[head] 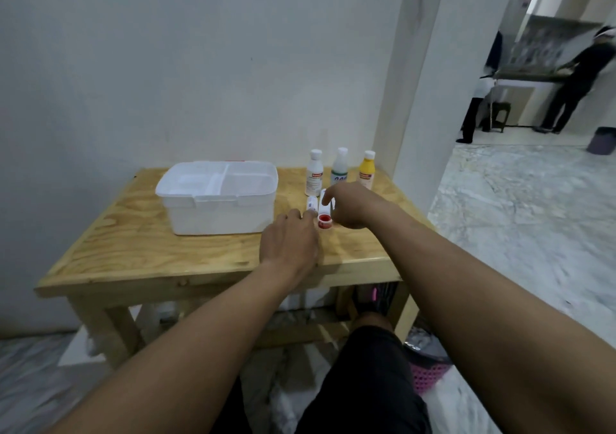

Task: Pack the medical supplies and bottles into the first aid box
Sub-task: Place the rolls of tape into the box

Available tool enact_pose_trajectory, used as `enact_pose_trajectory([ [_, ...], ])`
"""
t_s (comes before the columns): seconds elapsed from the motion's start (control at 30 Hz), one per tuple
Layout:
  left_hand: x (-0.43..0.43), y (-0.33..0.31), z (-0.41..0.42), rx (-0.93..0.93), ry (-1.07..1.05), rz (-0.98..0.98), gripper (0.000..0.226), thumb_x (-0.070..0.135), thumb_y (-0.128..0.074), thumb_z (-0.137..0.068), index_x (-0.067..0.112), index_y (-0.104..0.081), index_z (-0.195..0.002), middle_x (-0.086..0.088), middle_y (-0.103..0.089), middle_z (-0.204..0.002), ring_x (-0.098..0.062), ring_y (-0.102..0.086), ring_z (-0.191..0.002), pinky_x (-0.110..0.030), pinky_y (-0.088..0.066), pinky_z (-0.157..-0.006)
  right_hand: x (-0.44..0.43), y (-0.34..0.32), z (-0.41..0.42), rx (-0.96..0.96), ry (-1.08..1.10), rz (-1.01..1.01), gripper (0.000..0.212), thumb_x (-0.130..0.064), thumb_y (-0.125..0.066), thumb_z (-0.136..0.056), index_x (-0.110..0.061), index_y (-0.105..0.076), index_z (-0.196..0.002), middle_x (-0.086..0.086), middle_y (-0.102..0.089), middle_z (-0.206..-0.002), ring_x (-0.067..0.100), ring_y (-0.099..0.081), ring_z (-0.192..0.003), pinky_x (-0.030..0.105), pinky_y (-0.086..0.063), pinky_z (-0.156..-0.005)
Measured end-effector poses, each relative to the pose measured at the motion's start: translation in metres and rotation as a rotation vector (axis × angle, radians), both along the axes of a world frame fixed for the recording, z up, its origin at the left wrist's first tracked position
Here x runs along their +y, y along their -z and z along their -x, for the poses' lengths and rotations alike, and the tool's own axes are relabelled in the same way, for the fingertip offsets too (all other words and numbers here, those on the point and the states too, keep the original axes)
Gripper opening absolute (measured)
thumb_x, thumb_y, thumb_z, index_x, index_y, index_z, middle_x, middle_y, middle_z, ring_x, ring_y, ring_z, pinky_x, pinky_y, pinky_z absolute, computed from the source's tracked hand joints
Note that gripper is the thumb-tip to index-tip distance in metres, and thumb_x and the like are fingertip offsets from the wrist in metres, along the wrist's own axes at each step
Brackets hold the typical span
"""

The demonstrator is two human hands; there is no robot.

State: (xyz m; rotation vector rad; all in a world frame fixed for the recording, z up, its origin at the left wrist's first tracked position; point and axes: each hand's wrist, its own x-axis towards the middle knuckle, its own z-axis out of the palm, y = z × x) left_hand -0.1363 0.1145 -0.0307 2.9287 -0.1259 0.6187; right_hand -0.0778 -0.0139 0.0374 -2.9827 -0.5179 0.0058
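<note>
The white first aid box [216, 200] stands open on the left half of the wooden table [150, 250], with a divided tray inside. Behind my hands, three bottles stand in a row: a white one [314, 173], a clear one with a green label [339, 168] and a yellow one [367, 170]. My left hand [290, 243] lies flat on the table, its fingertips touching a small white tube [311, 204]. My right hand [350, 205] curls over a white bandage roll [324, 204] and pinches it. A red-and-white tape roll [323, 221] sits between both hands.
The table stands against a white wall, with a pillar [416, 116] just to its right. A pink basket [428, 372] sits on the floor by the table leg, near my knee. Two people stand at a table far off at the right.
</note>
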Motion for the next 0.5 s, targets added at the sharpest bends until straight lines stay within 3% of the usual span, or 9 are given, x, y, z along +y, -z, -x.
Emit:
enact_pose_trajectory([
  [0.2, -0.006, 0.008, -0.006, 0.035, -0.083, -0.036, 0.035, 0.030, -0.046, -0.100, 0.017, -0.058, -0.130, -0.008, -0.059, -0.122, -0.030, -0.059, -0.106, -0.036, -0.038, -0.071, -0.003, 0.021, -0.006, -0.001, -0.037, 0.060, 0.037, -0.016, -0.058, -0.095, -0.017, -0.063, -0.132, 0.007, -0.062, -0.128, 0.029, -0.059, -0.114, 0.036, -0.052, -0.091],
  [0.5, -0.006, 0.011, -0.017, 0.017, -0.084, -0.074, 0.029, 0.028, -0.046, -0.102, 0.018, -0.062, -0.123, -0.007, -0.067, -0.115, -0.030, -0.059, -0.106, -0.040, -0.042, -0.082, -0.006, 0.035, -0.011, -0.012, -0.004, 0.046, 0.044, -0.038, -0.056, -0.097, -0.007, -0.057, -0.128, 0.013, -0.062, -0.117, 0.033, -0.052, -0.114, 0.036, -0.048, -0.086],
])
